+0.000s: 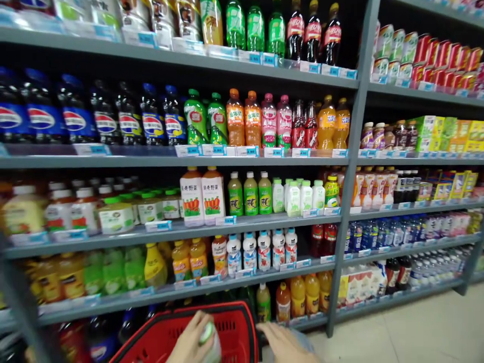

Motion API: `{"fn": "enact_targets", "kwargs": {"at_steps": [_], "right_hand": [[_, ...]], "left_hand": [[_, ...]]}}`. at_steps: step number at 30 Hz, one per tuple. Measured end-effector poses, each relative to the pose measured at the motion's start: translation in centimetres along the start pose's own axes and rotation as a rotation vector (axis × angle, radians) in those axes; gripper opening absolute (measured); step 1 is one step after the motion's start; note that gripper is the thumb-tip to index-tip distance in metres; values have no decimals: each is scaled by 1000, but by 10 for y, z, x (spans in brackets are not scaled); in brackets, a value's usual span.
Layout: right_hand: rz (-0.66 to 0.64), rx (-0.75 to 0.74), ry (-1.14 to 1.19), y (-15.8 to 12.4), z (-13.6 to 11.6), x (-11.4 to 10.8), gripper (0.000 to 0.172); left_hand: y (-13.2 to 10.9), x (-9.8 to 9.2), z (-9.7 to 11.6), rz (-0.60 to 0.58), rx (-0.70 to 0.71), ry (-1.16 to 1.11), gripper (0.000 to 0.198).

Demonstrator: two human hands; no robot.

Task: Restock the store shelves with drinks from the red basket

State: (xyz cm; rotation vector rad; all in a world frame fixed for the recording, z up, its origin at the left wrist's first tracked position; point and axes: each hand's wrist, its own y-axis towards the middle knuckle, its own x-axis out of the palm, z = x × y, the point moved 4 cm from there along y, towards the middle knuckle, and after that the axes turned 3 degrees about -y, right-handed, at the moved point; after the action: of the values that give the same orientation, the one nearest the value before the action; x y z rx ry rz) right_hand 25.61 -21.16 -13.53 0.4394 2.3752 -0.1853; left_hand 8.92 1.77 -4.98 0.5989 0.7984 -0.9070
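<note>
My left hand [192,337] is closed around a small whitish bottle [214,350] with a pale green and white cap. It holds the bottle over the red shopping basket [139,343], whose black rim runs along the bottom of the view. Just right of the basket, my right hand [285,345] has its fingers stretched out, and I see nothing in it. Its fingertips are close to the basket's right rim; whether they touch it I cannot tell. Similar white bottles with light green caps [294,199] stand on the middle shelf.
A grey shelf unit [212,161] full of drinks spans the view. Cola bottles [77,113] line its left side, and orange bottles [298,297] stand low down. A grey upright [351,166] divides it from shelves of cans and cartons. Tiled floor [408,322] lies at lower right.
</note>
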Motion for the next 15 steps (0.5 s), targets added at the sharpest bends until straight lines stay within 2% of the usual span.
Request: {"fn": "enact_targets", "kwargs": {"at_steps": [1,3,5,7,9,11,15], "right_hand": [[-9,-11,61,3,-12,5,101],[8,-50,260,12,-43,14,114],[90,-95,479,17,-76,18,108],[197,-112,665,16,-106,17,90],[266,-71,764,9,-130,13,74],[318,-27,775,-1,-147,5,63],[355,16,775,-19,-164,-10,55]], "left_hand": [[2,-13,21,10,46,-35,34],[3,-43,66,45,119,-76,30],[0,-72,109,94,181,-89,26],[-3,-96,143,137,222,-90,24],[-3,-113,165,164,262,-93,23],[-1,-125,177,174,311,-101,24],[1,-135,191,150,354,-78,26]]}}
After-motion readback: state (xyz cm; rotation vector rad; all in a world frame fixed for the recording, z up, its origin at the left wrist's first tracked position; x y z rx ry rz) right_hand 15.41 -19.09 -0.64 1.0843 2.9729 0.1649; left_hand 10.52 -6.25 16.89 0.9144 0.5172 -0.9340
